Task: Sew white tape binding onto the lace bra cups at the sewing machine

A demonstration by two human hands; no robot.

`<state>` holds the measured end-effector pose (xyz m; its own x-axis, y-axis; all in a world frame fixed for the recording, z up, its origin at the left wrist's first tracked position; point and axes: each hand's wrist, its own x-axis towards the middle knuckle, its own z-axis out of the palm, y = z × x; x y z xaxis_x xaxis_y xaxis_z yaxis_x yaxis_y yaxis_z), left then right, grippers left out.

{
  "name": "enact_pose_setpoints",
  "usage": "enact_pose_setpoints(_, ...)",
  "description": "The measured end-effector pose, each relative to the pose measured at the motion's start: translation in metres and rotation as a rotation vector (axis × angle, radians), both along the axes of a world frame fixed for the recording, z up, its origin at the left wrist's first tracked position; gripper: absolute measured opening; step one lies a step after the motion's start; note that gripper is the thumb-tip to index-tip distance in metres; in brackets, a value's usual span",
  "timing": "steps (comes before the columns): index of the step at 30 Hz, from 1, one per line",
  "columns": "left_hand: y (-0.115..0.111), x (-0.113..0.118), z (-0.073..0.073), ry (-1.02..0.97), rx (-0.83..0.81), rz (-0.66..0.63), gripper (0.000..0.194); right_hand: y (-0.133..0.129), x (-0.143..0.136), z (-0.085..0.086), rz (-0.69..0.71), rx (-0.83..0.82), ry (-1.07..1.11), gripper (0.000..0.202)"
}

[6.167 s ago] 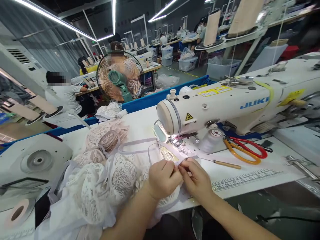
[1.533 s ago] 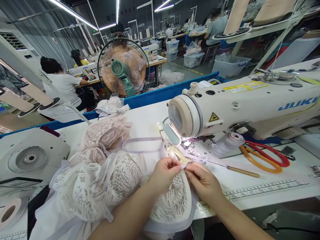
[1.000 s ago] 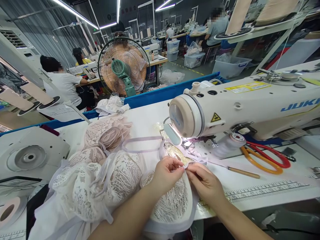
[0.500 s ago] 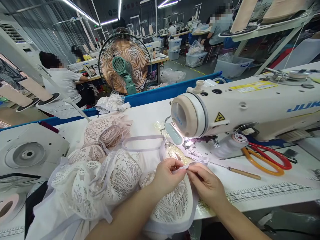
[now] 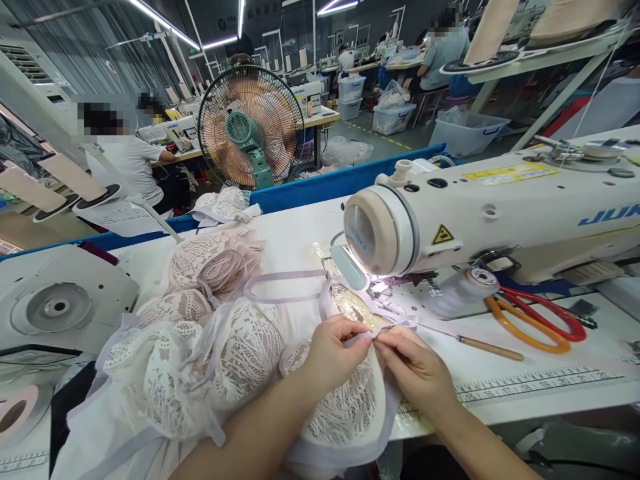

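Note:
My left hand (image 5: 336, 352) pinches a pale lilac strap (image 5: 369, 335) between thumb and fingers. My right hand (image 5: 417, 367) grips the same strap just beside it, and the fingertips of both hands nearly meet. Below them hangs a white lace bra (image 5: 345, 407), its cup edged with lilac binding, partly hidden by my left forearm. The strap loops away toward the sewing machine (image 5: 435, 220), whose lit needle area lies just beyond my hands. More lace bras (image 5: 245, 340) are heaped to the left, with a pinkish lace pile (image 5: 207, 263) behind.
Orange-handled and red-handled scissors (image 5: 527, 327), a wooden-handled awl (image 5: 493, 349) and a thread cone (image 5: 463, 293) lie right of my hands. A printed ruler strip (image 5: 530, 385) runs along the table's front edge. A large fan (image 5: 250, 130) stands behind the blue cloth edge; other people sit farther back.
Both hands keep their pinch on the strap with hardly any movement. The whole view has shifted very slightly.

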<state>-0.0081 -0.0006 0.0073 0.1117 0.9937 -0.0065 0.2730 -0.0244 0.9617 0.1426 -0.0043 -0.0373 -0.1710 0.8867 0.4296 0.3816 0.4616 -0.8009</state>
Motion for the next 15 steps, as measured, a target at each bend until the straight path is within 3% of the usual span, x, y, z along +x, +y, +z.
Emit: enact_pose_setpoints(15,0.0011,-0.0008,0.0003,0.002,0.016,-0.024,0.013,-0.0002,-0.0002,0.0004,0.007,0.026,0.002,0.011)
